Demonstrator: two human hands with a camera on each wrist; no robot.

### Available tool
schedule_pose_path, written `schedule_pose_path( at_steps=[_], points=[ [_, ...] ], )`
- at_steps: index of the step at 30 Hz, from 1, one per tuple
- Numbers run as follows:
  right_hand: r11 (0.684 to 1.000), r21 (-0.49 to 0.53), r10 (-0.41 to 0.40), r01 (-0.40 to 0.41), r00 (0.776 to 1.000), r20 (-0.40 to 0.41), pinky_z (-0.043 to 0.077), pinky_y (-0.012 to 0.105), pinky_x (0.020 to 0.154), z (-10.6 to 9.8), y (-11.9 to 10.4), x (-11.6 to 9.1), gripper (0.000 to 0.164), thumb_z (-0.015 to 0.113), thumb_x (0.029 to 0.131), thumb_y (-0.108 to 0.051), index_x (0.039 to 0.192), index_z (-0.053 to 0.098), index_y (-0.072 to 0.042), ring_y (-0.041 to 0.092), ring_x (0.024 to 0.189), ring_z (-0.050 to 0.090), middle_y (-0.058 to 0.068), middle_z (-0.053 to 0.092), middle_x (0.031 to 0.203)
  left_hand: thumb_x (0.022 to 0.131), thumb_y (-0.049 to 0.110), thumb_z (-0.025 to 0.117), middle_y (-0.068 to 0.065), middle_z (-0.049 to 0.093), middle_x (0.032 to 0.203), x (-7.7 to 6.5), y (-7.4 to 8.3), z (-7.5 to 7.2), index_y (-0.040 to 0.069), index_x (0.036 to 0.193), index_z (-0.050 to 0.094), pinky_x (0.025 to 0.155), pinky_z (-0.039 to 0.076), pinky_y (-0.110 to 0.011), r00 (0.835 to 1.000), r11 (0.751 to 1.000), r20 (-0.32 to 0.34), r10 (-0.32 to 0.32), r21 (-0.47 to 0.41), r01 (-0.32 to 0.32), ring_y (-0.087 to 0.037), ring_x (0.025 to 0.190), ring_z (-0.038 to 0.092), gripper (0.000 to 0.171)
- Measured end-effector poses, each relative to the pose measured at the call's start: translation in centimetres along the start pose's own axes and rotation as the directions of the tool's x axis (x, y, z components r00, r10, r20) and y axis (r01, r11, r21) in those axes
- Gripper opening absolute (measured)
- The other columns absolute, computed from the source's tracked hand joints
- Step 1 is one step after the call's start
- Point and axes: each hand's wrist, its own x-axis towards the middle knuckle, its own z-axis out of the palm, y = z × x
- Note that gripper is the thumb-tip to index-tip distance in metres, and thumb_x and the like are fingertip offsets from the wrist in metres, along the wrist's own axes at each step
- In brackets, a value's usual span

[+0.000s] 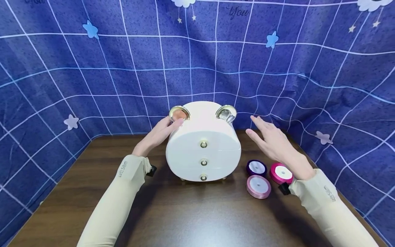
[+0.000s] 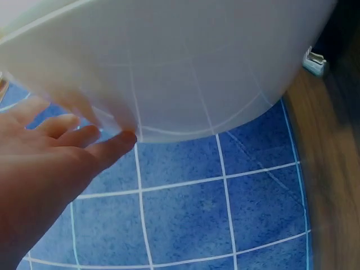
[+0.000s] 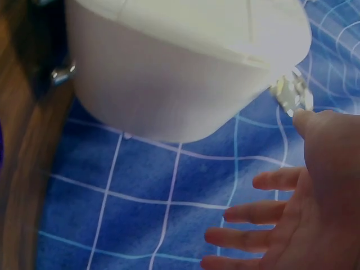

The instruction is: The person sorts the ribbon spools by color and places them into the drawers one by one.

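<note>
1. The white cabinet [image 1: 203, 156] stands on the brown wooden table [image 1: 197, 216], its rounded front facing the head camera. It is the landmark for every place below.
2. On the cabinet's front, 3 round metallic knobs [image 1: 203, 144] sit in 1 upright row. At its top corners are 2 gold-rimmed ears [image 1: 226, 114], and small metallic feet [image 1: 224, 178] show under its lower edge.
3. The left hand [image 1: 158, 133] is at the cabinet's left side, by the ear there. Its fingers are extended and loosely bent, with the thumb reaching in front of the ear's lower rim; I cannot tell whether the fingertips touch the cabinet.
4. The right hand [image 1: 274, 140] is held in the air to the cabinet's right, apart from it. Its fingers are spread, the thumb stands away from them, and it grips nothing.
5. To the cabinet's right, below the right hand in the head view, lie 3 ribbon rolls: a dark purple roll [image 1: 256, 167] nearest the cabinet, a light pink roll [image 1: 258, 187] in front of that, and a hot pink roll [image 1: 282, 173] farther right.
6. Behind the cabinet hangs a blue cloth [image 1: 202, 56] with pale grid lines and stars.
</note>
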Motion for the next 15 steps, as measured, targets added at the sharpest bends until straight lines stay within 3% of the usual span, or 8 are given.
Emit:
schedule_pose_path(
  at_steps=[3,6,8,11,13,15],
  points=[
    [1.000,0.013,-0.009,0.009,1.000,0.007,0.033,0.061,0.108,-0.2,-1.0,-0.2,0.062,0.038,0.100,-0.052,0.150,0.034,-0.015,0.044,0.135,0.039,0.019,0.038,0.151,0.096,0.058,0.043,-0.010,0.071,0.097,0.3,0.1,0.2,0.016,0.119,0.060,0.086,0.050,-0.035,0.999,1.000,0.026,-0.024,-0.014,0.025,-0.020,0.085,0.068,0.050],
    [0.999,0.031,-0.015,0.016,1.000,-0.020,0.037,0.058,0.105,-0.3,-1.9,-0.5,0.059,0.040,0.100,-0.051,0.145,0.042,-0.012,0.039,0.131,0.046,0.017,0.048,0.145,0.096,0.058,0.043,-0.007,0.072,0.092,0.3,0.1,0.3,0.019,0.120,0.060,0.083,0.051,-0.033,0.999,0.999,0.034,-0.036,-0.012,0.036,-0.016,0.079,0.069,0.049],
    [0.997,0.055,-0.052,0.057,0.995,-0.087,0.044,0.053,0.098,-0.3,-2.6,-0.5,0.051,0.046,0.100,-0.045,0.136,0.052,-0.010,0.033,0.119,0.054,0.014,0.059,0.131,0.096,0.059,0.042,-0.007,0.072,0.090,0.2,0.3,0.3,0.019,0.118,0.061,0.081,0.052,-0.033,0.999,0.999,0.033,-0.036,-0.010,0.036,-0.015,0.076,0.069,0.049],
    [0.978,0.123,-0.139,0.168,0.966,-0.217,0.050,0.035,0.078,-0.1,-3.8,-0.6,0.028,0.057,0.097,-0.029,0.115,0.064,-0.008,0.020,0.090,0.059,0.007,0.066,0.100,0.096,0.059,0.042,-0.009,0.072,0.088,0.2,0.4,0.5,0.017,0.114,0.062,0.077,0.053,-0.033,0.999,0.999,0.033,-0.033,-0.008,0.033,-0.017,0.074,0.069,0.050],
    [0.950,0.184,-0.190,0.252,0.935,-0.301,0.045,0.025,0.065,0.2,-4.7,-0.5,0.012,0.063,0.094,-0.017,0.100,0.067,-0.008,0.012,0.073,0.053,0.002,0.062,0.083,0.096,0.060,0.041,-0.008,0.072,0.087,0.2,0.5,0.5,0.017,0.113,0.062,0.078,0.053,-0.033,0.999,0.999,0.029,-0.035,0.001,0.035,-0.017,0.074,0.069,0.051],
    [0.914,0.272,-0.200,0.299,0.920,-0.338,0.039,0.019,0.056,0.5,-5.6,-0.4,0.003,0.064,0.091,-0.010,0.091,0.067,-0.009,0.007,0.063,0.047,-0.002,0.057,0.071,0.095,0.062,0.041,-0.008,0.072,0.088,0.2,0.6,0.6,0.018,0.114,0.062,0.080,0.053,-0.034,0.999,0.999,0.025,-0.044,0.007,0.043,-0.017,0.076,0.069,0.052]
  ],
)
